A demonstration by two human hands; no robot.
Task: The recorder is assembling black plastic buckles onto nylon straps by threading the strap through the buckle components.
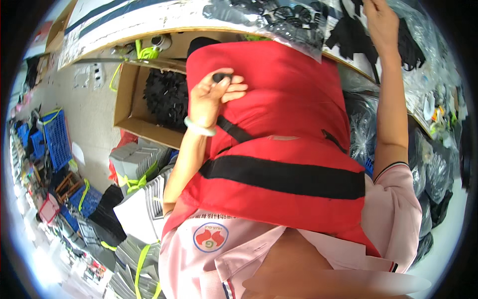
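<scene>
My left hand (211,94) is raised over my red apron (279,99), with a pale bangle on its wrist. Thumb and forefinger pinch a small black rounded piece (222,77), and the other fingers stick out to the side; the exact kind of piece is too small to tell. My right hand (382,27) reaches to the far right of the worktable, beside black strap-like strips (351,37). Its fingertips run out of the picture at the upper edge, so whether they grip anything is hidden.
On the worktable (149,17) lies a clear plastic bag (291,22) of black parts. Under it stands a cardboard box (132,99) of small black pieces. Stacked grey sheets (139,199) tied with yellow-green bands are at my left, blue crates (57,142) farther off, plastic bags (366,124) at my right.
</scene>
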